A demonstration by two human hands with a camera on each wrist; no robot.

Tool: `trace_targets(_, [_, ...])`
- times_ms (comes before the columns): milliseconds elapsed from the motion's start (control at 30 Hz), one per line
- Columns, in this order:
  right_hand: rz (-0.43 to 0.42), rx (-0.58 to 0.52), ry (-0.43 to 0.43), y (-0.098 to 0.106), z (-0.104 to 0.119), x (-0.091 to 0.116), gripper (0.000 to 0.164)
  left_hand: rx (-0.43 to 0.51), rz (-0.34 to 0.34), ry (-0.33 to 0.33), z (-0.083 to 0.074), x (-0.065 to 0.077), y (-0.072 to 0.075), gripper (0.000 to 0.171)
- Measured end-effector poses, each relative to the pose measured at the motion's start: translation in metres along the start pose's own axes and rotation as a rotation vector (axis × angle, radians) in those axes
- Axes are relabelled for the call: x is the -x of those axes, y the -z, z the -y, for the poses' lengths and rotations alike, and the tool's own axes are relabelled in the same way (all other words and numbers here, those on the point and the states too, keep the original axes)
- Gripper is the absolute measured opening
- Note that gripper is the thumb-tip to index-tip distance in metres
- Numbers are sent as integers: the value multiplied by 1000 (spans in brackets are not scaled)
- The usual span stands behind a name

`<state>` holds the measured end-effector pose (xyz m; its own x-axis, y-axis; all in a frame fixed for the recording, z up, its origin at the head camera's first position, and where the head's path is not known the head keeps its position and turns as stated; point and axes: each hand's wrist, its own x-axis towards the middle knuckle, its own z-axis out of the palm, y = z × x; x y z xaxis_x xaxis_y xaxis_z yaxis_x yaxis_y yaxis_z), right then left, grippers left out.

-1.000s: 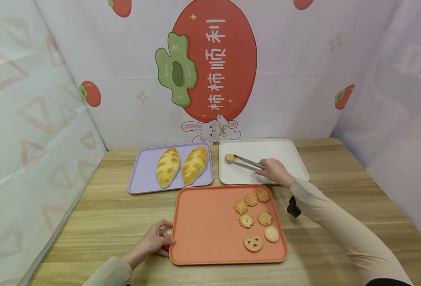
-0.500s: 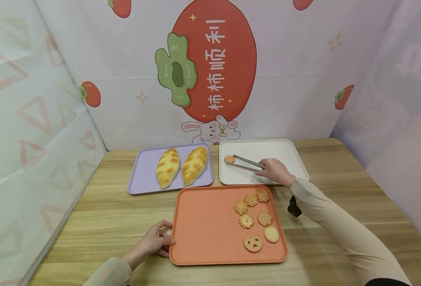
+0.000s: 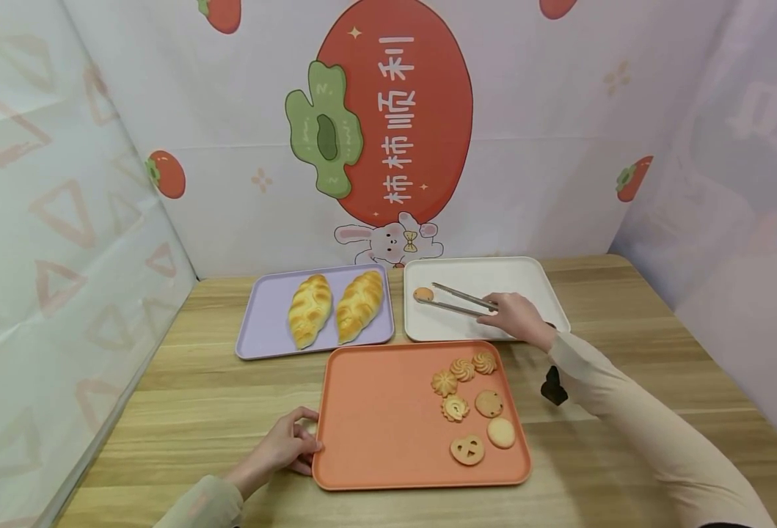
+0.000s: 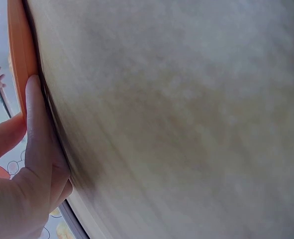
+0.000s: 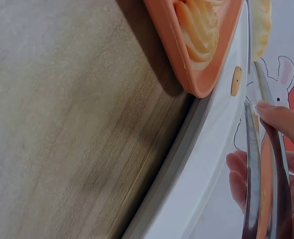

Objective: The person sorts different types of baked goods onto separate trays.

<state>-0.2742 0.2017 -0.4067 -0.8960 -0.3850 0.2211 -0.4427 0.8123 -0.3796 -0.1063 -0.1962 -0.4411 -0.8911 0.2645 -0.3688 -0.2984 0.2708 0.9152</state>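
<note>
My right hand (image 3: 519,317) holds metal tongs (image 3: 465,297) over the white tray (image 3: 494,275), thumb on one arm of the tongs in the right wrist view. Their arms are spread apart. Close to the tips, a small round cookie (image 3: 423,294) with dark specks lies near the tray's left end; in the right wrist view this cookie (image 5: 236,80) is apart from the tongs (image 5: 253,169). The left hand (image 3: 284,444) pinches the left rim of an orange tray (image 3: 381,418), thumb and fingers on either side of the edge in the left wrist view.
Several cookies, among them a bear-shaped cookie (image 3: 467,450), lie along the orange tray's right side. Two braided breads (image 3: 359,306) sit on a purple tray (image 3: 263,323) at the back left. A printed curtain (image 3: 546,183) stands behind the wooden table (image 3: 216,367).
The tongs have opened and released the speckled cookie onto the white tray. My right hand has drawn slightly to the right with the tongs. The left hand has stayed put.
</note>
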Motion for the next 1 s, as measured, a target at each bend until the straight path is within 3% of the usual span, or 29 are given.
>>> trace_targets(1000, [10, -52, 78, 24, 14, 47, 44, -11, -8, 5, 1, 0, 0, 45])
